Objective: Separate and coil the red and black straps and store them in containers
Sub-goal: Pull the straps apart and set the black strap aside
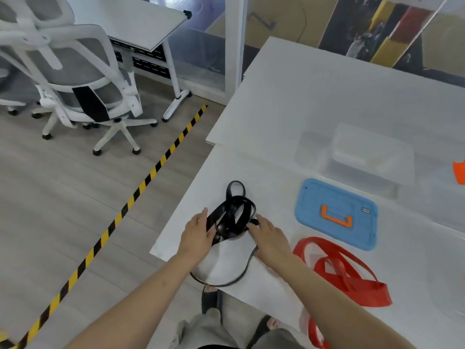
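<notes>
While my left hand [197, 234] and right hand [270, 236] flank it, the black strap [232, 215] lies half-coiled on the table [289, 102]. Fingers loosely spread, touching its edges; firm grip unclear. Red strap [344, 273]: loose, right.

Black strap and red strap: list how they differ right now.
The black strap is bunched in loops between the left hand and the right hand; no hand is on the red strap.
The black strap sits at the table's near left corner, with one loop trailing to the front edge; the red strap lies further right, below the blue lid.
Both are flat, loosely tangled and outside any container.
</notes>
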The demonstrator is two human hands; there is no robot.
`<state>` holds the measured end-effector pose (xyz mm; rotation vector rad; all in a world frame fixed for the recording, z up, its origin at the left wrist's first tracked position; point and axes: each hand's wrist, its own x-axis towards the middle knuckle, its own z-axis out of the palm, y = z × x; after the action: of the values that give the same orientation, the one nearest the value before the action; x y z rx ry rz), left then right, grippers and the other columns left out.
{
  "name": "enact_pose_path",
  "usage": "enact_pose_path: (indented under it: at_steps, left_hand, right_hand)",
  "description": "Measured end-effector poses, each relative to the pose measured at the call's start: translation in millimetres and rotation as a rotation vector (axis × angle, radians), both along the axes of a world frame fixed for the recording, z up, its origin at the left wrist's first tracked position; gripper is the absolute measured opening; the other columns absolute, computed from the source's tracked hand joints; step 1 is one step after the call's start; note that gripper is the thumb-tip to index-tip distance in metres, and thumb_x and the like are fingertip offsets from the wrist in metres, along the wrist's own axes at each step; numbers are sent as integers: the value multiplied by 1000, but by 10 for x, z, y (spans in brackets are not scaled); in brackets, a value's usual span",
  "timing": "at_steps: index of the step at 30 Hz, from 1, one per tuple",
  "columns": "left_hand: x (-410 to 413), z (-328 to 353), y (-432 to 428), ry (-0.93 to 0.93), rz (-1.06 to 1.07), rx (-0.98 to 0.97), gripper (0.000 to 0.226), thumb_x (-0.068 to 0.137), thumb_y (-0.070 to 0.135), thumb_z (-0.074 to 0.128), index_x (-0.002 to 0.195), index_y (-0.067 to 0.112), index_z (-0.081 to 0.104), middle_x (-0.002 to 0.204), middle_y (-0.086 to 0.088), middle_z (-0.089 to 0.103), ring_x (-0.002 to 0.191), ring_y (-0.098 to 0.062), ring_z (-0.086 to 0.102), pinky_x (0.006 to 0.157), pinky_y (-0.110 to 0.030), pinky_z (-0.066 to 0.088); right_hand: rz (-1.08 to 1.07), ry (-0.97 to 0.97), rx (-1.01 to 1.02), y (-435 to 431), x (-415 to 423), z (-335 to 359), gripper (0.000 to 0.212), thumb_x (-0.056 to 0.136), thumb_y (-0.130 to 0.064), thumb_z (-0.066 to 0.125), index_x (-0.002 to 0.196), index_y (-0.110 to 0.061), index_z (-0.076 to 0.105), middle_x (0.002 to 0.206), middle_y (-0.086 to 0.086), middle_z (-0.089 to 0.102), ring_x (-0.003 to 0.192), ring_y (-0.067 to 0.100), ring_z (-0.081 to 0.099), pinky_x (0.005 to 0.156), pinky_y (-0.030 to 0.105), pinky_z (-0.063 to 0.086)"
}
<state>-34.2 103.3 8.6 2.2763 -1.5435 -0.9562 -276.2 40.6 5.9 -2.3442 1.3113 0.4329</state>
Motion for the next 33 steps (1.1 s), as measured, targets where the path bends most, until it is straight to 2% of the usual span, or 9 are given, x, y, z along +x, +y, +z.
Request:
enact_pose_path:
  at_steps: [4, 9, 12, 16, 19, 22, 28, 30, 33]
  left_hand:
    - [135, -147, -91, 155, -120, 49, 56, 108, 29, 49, 160, 28, 30, 141, -13, 53, 129, -32, 54, 99, -33, 45]
    - [293, -236, -151, 184, -112, -42, 49, 101, 16, 52, 146, 34, 48, 116, -6, 65, 108, -24, 60, 82, -28, 40]
    - [422, -268, -163, 163, -104, -12, 53, 100, 14, 52, 149, 32, 45, 114, -5, 61, 105, -25, 59, 86, -31, 47]
    - [494, -294, -82, 59, -234, 58, 59, 106, 28, 46, 161, 30, 26, 120, -8, 52, 109, -31, 56, 93, -44, 53]
    - [433, -238, -5, -62, -319, 185, 83, 100, 61, 48, 165, 29, 8, 151, -9, 37, 136, -33, 39, 104, -45, 47]
    - [386, -201, 95, -107, -394, 306, 126, 77, 85, 57, 165, 26, -10, 167, -10, 14, 151, -35, 20, 115, -50, 36]
    - [330, -334, 214, -207, -431, 335, 150, 61, 83, 69, 161, 24, -25, 169, -8, 1, 152, -36, 14, 117, -49, 31]
    - [337, -378, 240, -205, -425, 314, 141, 64, 79, 67, 161, 30, -24, 167, -7, 4, 149, -35, 18, 115, -47, 33]
    - [344, -400, 281, -184, -397, 242, 103, 87, 61, 55, 161, 45, -15, 158, -7, 21, 137, -32, 31, 105, -41, 41]
  right_hand:
    - [-37, -55, -30, -205, 128, -172, 24, 97, -33, 65, 117, -22, 72, 137, 3, 59, 130, 31, 50, 95, 37, 46]
    - [-48, -195, -248, -610, 305, -90, 13, 98, -30, 67, 101, -19, 72, 122, 6, 61, 87, 30, 65, 80, 39, 48]
    - [59, -134, -255, -848, 533, -42, 14, 92, -29, 68, 101, -17, 70, 144, 10, 57, 122, 35, 62, 98, 46, 44]
    - [355, -69, -168, -1136, 838, -6, 20, 87, -27, 68, 103, -15, 68, 174, 8, 25, 163, 32, 15, 128, 55, 19]
    - [604, 74, -20, -1252, 1035, 7, 67, 84, -33, 72, 144, -13, 50, 178, 3, 4, 165, 27, -2, 132, 56, 4]
    - [653, 139, 114, -1269, 1109, -3, 112, 78, -47, 79, 163, -11, 16, 167, 3, 32, 161, 26, 19, 131, 54, 10]
    - [594, 78, 121, -1237, 1056, -81, 113, 72, -53, 76, 161, -26, 12, 141, 0, 59, 133, 23, 53, 120, 48, 33]
    - [660, 134, 65, -1197, 1050, -104, 99, 75, -51, 74, 157, -23, 25, 129, -2, 60, 121, 24, 56, 111, 46, 38]
    - [746, 173, -27, -1115, 1020, -182, 67, 76, -53, 72, 134, -21, 60, 138, 2, 53, 134, 29, 47, 113, 47, 32]
